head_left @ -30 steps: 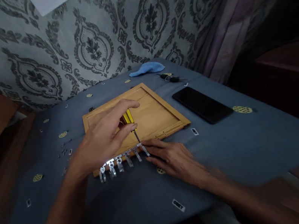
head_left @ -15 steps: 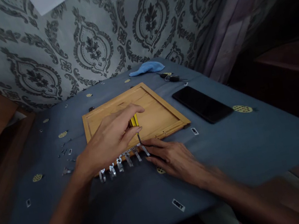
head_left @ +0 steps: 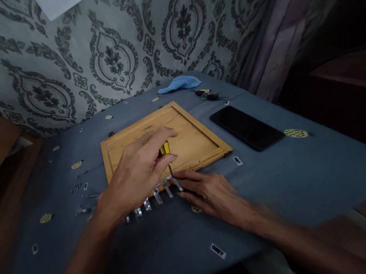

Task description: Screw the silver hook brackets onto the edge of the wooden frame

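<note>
My left hand [head_left: 142, 167] is wrapped round the yellow handle of a screwdriver [head_left: 166, 148], held upright with its shaft pointing down. The tip meets a small metal hook [head_left: 177, 184] at the near edge of a framed wooden board [head_left: 198, 127]. From the right, the fingers of my right hand [head_left: 213, 192] press together against that same hook. A row of several silver metal hooks [head_left: 157, 195] runs along the board's near edge to the left, partly hidden below my left wrist.
Loose screws [head_left: 78, 186] and a loose metal hook [head_left: 82, 210] lie left of the board on the blue tablecloth [head_left: 282, 186]. To the right is a black phone [head_left: 247, 126]. Farther back are a blue cloth [head_left: 179, 83] and a dark keys-like item [head_left: 210, 95].
My left hand has turned slightly on the screwdriver handle, and its wrist now covers more of the leftmost hooks. The right hand stays at the same hook.
</note>
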`<state>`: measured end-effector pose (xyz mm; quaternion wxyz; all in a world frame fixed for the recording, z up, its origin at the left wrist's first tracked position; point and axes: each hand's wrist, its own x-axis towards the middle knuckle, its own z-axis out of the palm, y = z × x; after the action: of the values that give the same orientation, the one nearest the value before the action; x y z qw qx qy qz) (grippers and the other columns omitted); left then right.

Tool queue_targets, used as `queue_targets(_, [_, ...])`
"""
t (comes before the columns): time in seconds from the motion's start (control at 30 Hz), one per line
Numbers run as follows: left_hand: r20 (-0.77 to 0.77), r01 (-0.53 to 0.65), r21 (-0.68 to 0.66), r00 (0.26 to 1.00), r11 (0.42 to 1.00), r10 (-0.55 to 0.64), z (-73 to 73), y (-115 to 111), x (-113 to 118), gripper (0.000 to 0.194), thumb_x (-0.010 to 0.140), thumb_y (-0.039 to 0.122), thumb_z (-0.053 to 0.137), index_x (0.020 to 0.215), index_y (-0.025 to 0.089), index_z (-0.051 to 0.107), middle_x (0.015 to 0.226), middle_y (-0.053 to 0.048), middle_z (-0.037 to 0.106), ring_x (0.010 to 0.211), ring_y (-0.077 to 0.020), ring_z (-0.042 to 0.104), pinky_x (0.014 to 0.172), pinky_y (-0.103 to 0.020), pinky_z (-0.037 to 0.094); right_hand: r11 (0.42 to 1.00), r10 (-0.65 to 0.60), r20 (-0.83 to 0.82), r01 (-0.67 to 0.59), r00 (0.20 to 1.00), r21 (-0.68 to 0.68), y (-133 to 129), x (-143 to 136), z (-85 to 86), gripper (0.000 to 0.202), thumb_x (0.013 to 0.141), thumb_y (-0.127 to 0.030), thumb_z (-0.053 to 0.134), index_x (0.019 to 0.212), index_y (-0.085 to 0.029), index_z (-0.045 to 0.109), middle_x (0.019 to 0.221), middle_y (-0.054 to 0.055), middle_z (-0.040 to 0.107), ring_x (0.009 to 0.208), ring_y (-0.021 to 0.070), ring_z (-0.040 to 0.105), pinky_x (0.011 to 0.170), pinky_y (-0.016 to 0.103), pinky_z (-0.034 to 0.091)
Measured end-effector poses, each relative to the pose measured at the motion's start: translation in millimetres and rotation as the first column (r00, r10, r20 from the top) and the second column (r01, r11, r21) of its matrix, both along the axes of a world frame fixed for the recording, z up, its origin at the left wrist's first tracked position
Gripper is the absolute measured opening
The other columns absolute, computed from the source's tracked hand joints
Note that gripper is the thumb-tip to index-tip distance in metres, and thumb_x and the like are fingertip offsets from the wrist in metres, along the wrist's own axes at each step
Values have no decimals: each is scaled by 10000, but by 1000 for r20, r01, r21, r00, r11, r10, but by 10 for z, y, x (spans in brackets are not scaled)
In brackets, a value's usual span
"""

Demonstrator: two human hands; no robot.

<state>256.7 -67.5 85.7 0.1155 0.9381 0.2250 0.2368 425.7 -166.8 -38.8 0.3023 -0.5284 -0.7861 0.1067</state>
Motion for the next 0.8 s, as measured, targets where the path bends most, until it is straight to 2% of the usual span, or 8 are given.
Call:
queue_targets(0.1, [13,33,-76,999,997,-32,37,34,-41,373,926,134,640,1282,239,607,1156,-31,738,954,-194,708,827,-295,558,1000,7,-15,-7,1000,3,1,3,-7,266,1006,-202,572,1216,-207,735,1319,103,720,1033,260,764,798,373,647])
queue_targets(0.2, [4,49,-158,999,986,-49,43,65,-70,338,948,158,596,1277,234,607,1124,-35,728,951,-199,691,782,-299,536,1000,14,-28,-13,1000,2,5,8,-20,269,1008,-199,562,1213,-187,736,1319,105,720,1056,262,758,833,382,644])
queue_targets(0.27, [34,80,-233,997,969,-74,3,57,-48,288,993,172,519,1268,215,593,1092,-44,705,982,-195,671,840,-320,522,1000,15,-25,-15,1000,-4,7,10,-25,271,1006,-205,565,1214,-173,735,1314,111,721,1052,267,759,824,382,646])
queue_targets(0.37, [182,136,-400,981,907,-67,-114,-10,51,263,1054,223,406,1269,216,558,982,-28,634,947,-173,633,895,-333,506,1000,12,-19,-12,1000,-16,6,9,-17,269,1005,-215,568,1213,-182,736,1309,112,722,1033,266,763,795,371,645])
queue_targets(0.5, [319,99,-542,943,834,95,-261,-101,228,193,1053,306,441,1189,247,565,934,-17,574,838,-158,564,809,-313,499,999,11,-24,-11,1000,-31,2,4,-1,253,999,-203,583,1194,-175,741,1313,110,721,1006,267,767,775,372,645])
queue_targets(0.6, [445,124,-639,865,759,233,-312,-90,352,137,1024,368,510,1038,246,570,785,16,506,668,-129,476,663,-276,468,1000,4,-16,-5,1000,-19,4,2,-8,261,999,-203,585,1208,-175,739,1319,109,720,1008,266,768,786,377,649])
queue_targets(0.7, [532,193,-747,748,636,397,-316,-39,469,225,962,406,620,854,230,530,609,73,352,502,-88,319,498,-224,358,1000,-2,-11,2,1000,-8,7,3,-21,277,1005,-206,578,1234,-190,733,1309,101,727,1026,257,765,814,373,651])
queue_targets(0.8, [567,281,-785,684,552,458,-300,9,555,384,872,506,732,749,208,522,493,116,269,415,-54,204,412,-195,239,1000,1,-11,-1,1000,-5,7,8,-24,281,1016,-223,575,1251,-202,727,1317,95,724,1030,246,766,826,358,650])
